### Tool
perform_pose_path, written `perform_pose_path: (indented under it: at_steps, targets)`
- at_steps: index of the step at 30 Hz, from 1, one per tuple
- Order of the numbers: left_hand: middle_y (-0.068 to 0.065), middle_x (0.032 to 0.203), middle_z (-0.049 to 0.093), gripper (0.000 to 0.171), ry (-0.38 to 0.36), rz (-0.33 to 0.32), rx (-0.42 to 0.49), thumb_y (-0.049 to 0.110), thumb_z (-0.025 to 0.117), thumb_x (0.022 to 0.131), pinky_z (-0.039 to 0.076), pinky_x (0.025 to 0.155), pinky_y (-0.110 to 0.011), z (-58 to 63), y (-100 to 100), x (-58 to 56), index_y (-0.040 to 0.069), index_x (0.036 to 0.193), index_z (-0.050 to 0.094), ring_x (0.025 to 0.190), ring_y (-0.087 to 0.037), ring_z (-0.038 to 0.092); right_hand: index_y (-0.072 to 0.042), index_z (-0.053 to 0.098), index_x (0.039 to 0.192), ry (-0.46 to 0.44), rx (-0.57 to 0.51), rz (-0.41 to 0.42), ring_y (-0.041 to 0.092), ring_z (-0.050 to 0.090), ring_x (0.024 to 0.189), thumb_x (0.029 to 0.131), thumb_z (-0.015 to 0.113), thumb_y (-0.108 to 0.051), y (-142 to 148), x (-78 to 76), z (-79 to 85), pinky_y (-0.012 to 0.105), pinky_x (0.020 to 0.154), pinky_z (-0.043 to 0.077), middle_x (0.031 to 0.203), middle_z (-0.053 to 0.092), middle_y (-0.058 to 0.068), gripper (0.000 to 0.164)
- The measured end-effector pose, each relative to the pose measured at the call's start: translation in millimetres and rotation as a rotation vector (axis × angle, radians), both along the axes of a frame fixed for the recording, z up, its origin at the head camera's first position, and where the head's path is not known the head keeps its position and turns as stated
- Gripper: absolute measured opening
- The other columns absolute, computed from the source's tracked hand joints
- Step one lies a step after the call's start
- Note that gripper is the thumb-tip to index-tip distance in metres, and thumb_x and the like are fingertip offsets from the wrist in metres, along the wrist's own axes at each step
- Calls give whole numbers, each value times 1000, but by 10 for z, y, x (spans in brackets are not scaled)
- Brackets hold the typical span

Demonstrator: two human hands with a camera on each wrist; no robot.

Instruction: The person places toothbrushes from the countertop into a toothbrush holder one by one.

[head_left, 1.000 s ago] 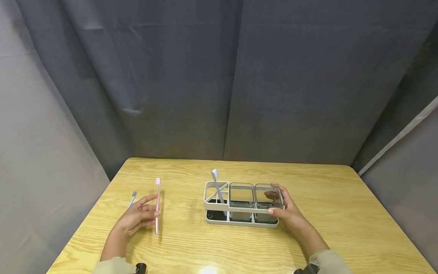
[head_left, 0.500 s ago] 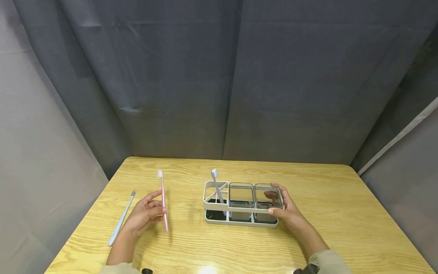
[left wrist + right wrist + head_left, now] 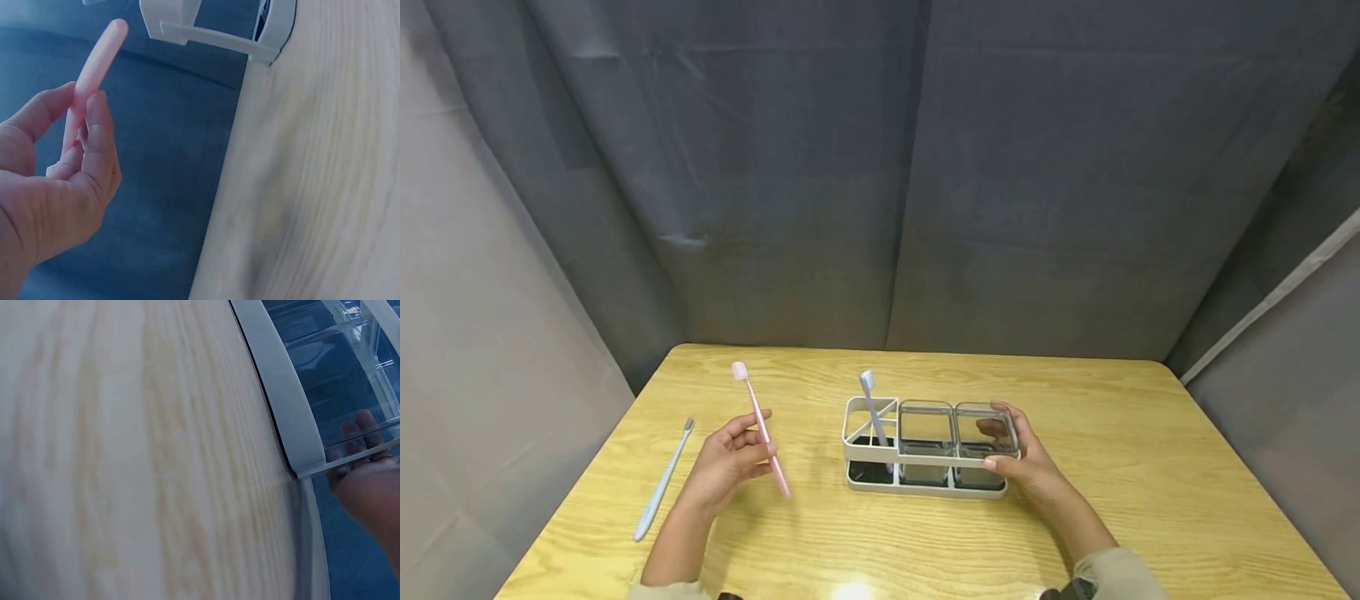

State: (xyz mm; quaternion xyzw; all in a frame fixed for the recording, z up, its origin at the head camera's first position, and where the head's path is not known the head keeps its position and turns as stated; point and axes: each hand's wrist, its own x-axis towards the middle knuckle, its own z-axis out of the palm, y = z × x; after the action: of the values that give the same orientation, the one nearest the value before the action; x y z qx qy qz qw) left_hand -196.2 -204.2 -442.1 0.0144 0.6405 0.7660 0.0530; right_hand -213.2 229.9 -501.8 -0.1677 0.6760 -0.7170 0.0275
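Note:
My left hand (image 3: 730,460) pinches a pink toothbrush (image 3: 762,427) between thumb and fingers, left of the rack; its bristle head points up and away, its handle end down toward the right. In the left wrist view the pink handle (image 3: 100,59) rises out of the fingertips. My right hand (image 3: 1030,458) grips the right end of a white toothbrush rack (image 3: 925,492), thumb at the front, fingers behind a clear cup (image 3: 987,429). A second clear cup (image 3: 927,427) sits beside it. In the rack's divided left section leans a lavender toothbrush (image 3: 876,412).
A light blue toothbrush (image 3: 664,483) lies on the wooden table (image 3: 1150,467), left of my left forearm. Dark grey curtains (image 3: 775,208) hang behind the table's far edge, with paler cloth at both sides.
My left hand has moved right with the pink toothbrush, which has turned from upright to leaning, head leftward. The light blue toothbrush has come fully into sight. My right hand stays on the rack.

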Motion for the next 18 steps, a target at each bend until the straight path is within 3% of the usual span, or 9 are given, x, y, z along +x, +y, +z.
perform_pose_path:
  at_steps: [8, 18]
  targets:
    - [-7, 89, 55, 65, 3, -20, -7, -8, 66, 80, 54, 69, -36, 95, 88, 56, 6, 137, 38, 75, -19, 62, -6, 20, 143, 26, 8, 5, 42, 32, 122, 78, 64, 2, -5, -6, 3, 30, 94, 39, 132, 35, 31, 79]
    - [-10, 91, 52, 57, 78, 37, -41, 2, 63, 87, 54, 69, -36, 195, 223, 99, 8, 137, 37, 79, -19, 59, -6, 20, 143, 25, 12, -2, 41, 32, 122, 77, 63, 3, -2, -13, -12, 30, 95, 38, 132, 35, 30, 79]
